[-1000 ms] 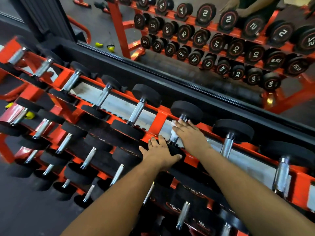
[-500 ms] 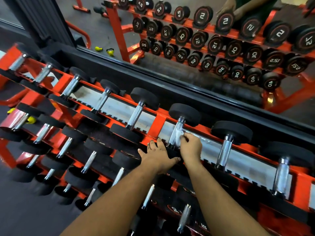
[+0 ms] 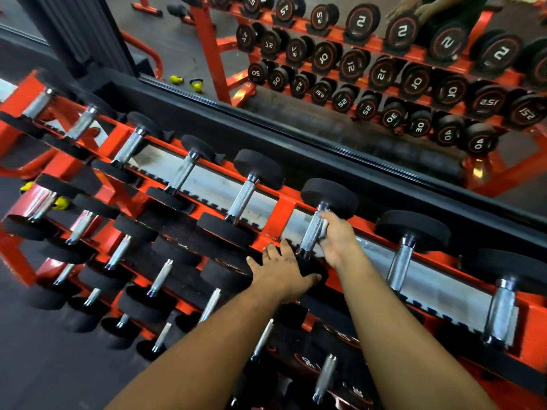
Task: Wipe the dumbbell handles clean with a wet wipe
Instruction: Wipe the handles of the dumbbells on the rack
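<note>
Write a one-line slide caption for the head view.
Right hand wipes a dumbbell handle on the orange rack; left hand braces its near head.

Dumbbell rack, top tier, handle wiping.
Right hand [image 3: 337, 241] grips white wet wipe [image 3: 325, 224] against chrome dumbbell handle [image 3: 312, 232]; left hand [image 3: 281, 272] rests on near weight head [image 3: 310, 269]; orange rack [image 3: 279, 216].

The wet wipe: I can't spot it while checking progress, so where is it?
In the head view, right of centre, the wet wipe is pinched in the right hand against the dumbbell handle on the top rack row.
</note>
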